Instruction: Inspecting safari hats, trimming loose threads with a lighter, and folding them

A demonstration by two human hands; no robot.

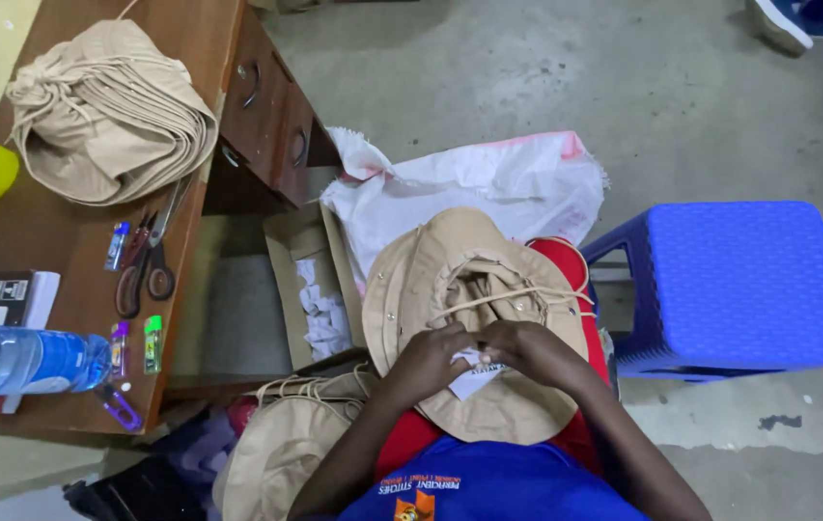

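Beside desk [73, 251], concrete floor [527, 77], blue stool [749, 280].

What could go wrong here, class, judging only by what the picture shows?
The small white tag pinched by the left hand and right hand might slip off the beige hat. The hat's loose cord may snag the fingers. The lighters near the desk's edge could get knocked off.

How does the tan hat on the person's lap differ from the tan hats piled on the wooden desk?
The hat on the lap is single, opened out, inside up, with its cord across the crown; the hats on the desk are a flattened stack tied in a bundle. Both hands, the left hand and right hand, hold a white tag on the lap hat; nothing touches the desk stack. Both share tan cloth.
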